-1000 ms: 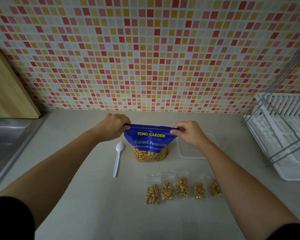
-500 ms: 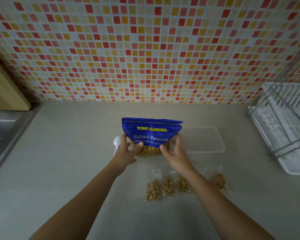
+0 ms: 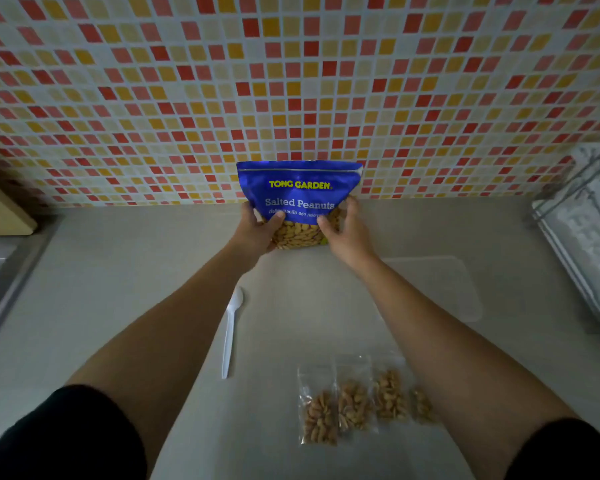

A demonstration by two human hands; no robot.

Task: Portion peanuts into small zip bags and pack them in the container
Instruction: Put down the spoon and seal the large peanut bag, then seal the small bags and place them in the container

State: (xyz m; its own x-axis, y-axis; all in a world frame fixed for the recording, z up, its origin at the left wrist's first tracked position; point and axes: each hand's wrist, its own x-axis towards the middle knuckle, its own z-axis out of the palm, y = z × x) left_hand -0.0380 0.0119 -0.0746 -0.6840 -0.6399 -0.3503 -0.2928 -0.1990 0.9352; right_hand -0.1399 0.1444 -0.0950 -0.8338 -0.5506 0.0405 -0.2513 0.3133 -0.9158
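Left hand (image 3: pixel 257 234), right hand (image 3: pixel 347 233) gripping peanut bag (image 3: pixel 298 188) sides, upright near tiled wall (image 3: pixel 291 81).

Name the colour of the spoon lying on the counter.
White; the spoon shows clearly in the head view.

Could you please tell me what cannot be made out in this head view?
Head view:
- Small zip bags: the right forearm covers the rightmost, so the count is unsure.
- Container: clear, dim, partly behind that forearm; contents unclear.
- Dish rack: blurred, cut by the right edge.
- Peanut bag: lower corners hidden by the left hand and right hand.
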